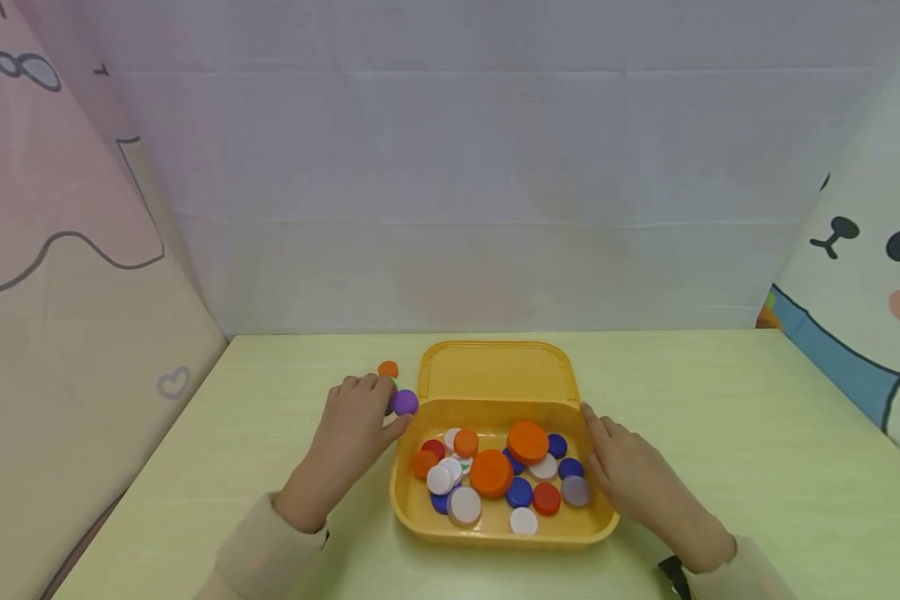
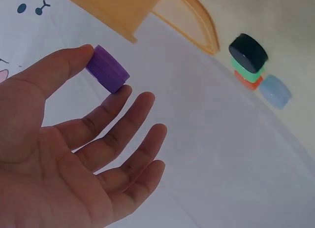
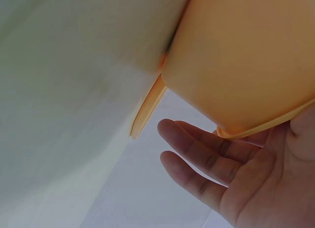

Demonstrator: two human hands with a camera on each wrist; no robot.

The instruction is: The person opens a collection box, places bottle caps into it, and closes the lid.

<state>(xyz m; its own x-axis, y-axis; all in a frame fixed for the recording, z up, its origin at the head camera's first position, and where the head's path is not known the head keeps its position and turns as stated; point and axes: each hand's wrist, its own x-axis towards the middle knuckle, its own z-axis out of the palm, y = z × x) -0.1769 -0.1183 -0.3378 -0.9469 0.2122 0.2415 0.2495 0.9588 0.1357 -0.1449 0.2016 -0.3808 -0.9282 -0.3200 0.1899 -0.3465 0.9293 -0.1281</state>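
Observation:
My left hand (image 1: 354,429) pinches a purple bottle cap (image 2: 108,69) between thumb and index finger, beside the box's back left corner. The other left fingers are spread loosely in the left wrist view. Beyond them on the table are a black cap (image 2: 248,53), a green cap (image 2: 247,70), an orange cap (image 1: 388,368) and a light blue cap (image 2: 274,91). A yellow box (image 1: 495,537) holds several orange, white, red and blue caps. My right hand (image 1: 633,471) holds the box's right rim, thumb side over it and fingers outside. The right thumb is partly hidden.
The box's yellow lid (image 1: 498,371) lies folded back behind it. The pale green table (image 1: 757,467) extends on both sides. A pale cloth (image 1: 480,167) hangs along the back edge, and printed cloths stand left and right.

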